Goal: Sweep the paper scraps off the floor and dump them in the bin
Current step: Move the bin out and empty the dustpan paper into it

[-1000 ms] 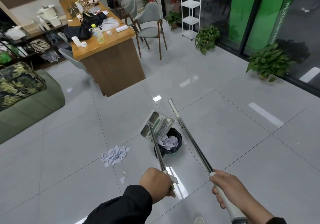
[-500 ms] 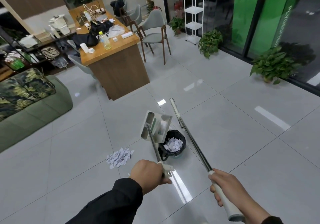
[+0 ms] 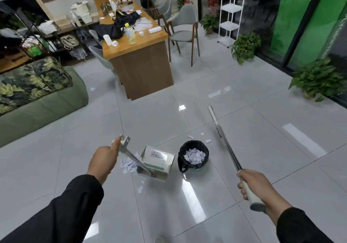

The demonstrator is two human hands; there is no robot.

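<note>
Beside the black bin (image 3: pixel 193 156) of paper scraps (image 3: pixel 194 155), the left hand (image 3: pixel 104 161) grips the dustpan (image 3: pixel 156 162) handle while the right hand (image 3: pixel 256 185) grips the broom (image 3: pixel 224 139).

One black bin (image 3: pixel 193 157) at centre, one dustpan (image 3: pixel 156 162), one long broom handle (image 3: pixel 224 139), two hands, left (image 3: pixel 103 161) and right (image 3: pixel 256 186), three potted plants at right, one wooden desk (image 3: pixel 139 54), one green sofa (image 3: pixel 37 99), one white shelf rack (image 3: pixel 231 11)
</note>
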